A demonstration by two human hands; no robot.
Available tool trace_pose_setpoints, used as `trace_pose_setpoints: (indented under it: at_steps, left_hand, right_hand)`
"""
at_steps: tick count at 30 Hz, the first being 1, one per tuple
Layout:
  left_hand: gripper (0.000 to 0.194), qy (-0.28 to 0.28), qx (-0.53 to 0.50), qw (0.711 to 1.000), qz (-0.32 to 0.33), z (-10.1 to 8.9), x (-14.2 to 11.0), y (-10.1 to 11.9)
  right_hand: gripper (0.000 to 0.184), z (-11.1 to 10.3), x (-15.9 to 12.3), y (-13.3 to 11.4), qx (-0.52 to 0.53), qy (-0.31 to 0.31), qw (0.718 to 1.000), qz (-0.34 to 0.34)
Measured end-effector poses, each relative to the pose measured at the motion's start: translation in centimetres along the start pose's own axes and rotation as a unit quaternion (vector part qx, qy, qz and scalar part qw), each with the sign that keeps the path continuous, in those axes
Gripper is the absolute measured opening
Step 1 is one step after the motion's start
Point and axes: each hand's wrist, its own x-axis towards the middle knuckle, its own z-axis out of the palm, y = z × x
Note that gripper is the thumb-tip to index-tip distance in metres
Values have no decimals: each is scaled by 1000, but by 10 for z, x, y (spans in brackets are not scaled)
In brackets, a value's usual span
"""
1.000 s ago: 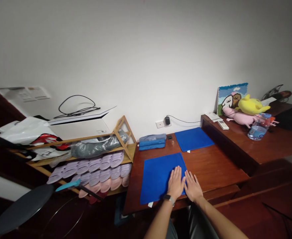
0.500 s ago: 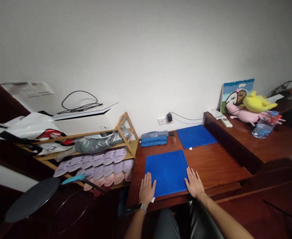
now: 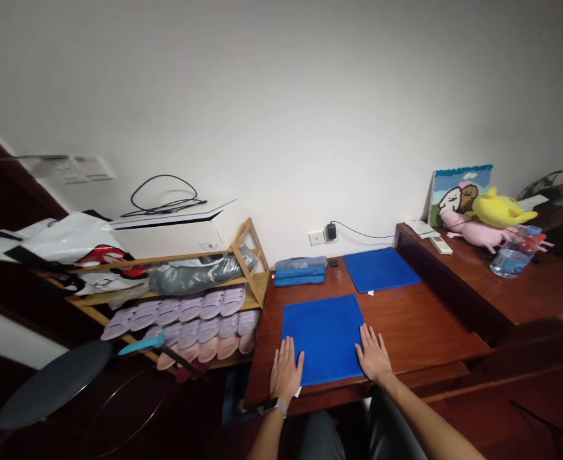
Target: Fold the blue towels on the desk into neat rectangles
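A square blue cloth (image 3: 325,335) lies flat near the front edge of the brown wooden desk (image 3: 406,326). My left hand (image 3: 285,370) rests flat on the cloth's left edge, fingers stretched out, a watch on the wrist. On the opposite edge lies my right hand (image 3: 373,352), also flat, with its fingers a little spread. A small white tag shows beside the left hand at the cloth's near side. Further back on the desk a second blue cloth (image 3: 381,268) is spread out. Folded blue and grey cloths (image 3: 300,271) sit at the back left, near the wall.
Left of the desk, a wooden rack (image 3: 257,291) holds lilac and pink slippers (image 3: 170,311), bags and a white box (image 3: 170,233). A dark round stool (image 3: 55,383) stands in front. On the right, a higher surface carries plush toys (image 3: 499,207), a remote (image 3: 440,245) and a water bottle (image 3: 514,255).
The view has shifted slightly, so the desk and its things sit a little lower and further right. Both hands stay flat on the cloth's edges.
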Motion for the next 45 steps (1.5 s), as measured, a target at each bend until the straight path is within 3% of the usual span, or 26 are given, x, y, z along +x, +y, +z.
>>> trace_pose_setpoints:
  at_steps: [5,8,10,13,16,18,19,21,27,30,37,42,45]
  left_hand:
    - [68,-22,25,999,-5,-7,1,-2]
    - [68,-31,31,999,17,-18,9,14]
    - [67,-26,11,998,53,-25,19,44]
    - [66,-38,-45,988,140,-26,36,113]
    - [66,-78,-94,972,203,-14,48,179]
    - [66,-107,-109,969,192,-3,51,198]
    - [66,-117,-111,970,180,2,52,197]
    - [67,-125,-107,974,156,6,51,174]
    - [68,-83,-15,996,-9,-12,35,14]
    - [67,-54,5,998,-21,-14,25,-30]
    - [70,-22,-6,999,-28,-3,21,-29]
    - [70,3,-5,1000,-22,2,21,-34]
    - [69,7,-3,1000,-21,4,21,-36]
  right_hand:
    - [69,3,-1,1,-4,7,1000,-4]
    - [69,0,-1,-1,-4,4,1000,-5]
    - [69,-2,-1,-1,2,1,1000,-7]
    - [69,-2,-1,0,8,2,1000,-9]
    - [67,4,0,3,4,0,1000,-19]
    - [67,8,1,5,1,1,1000,-22]
    - [67,11,1,6,0,3,1000,-20]
    - [68,14,2,7,-1,8,1000,-14]
    - [71,20,3,10,0,26,1000,-13]
    - [72,24,3,10,-8,25,1000,-9]
    - [73,13,9,11,-15,-9,1000,-2]
    - [71,-16,51,0,-19,20,999,-21]
    - [71,-17,76,-4,-18,2,1000,-18]
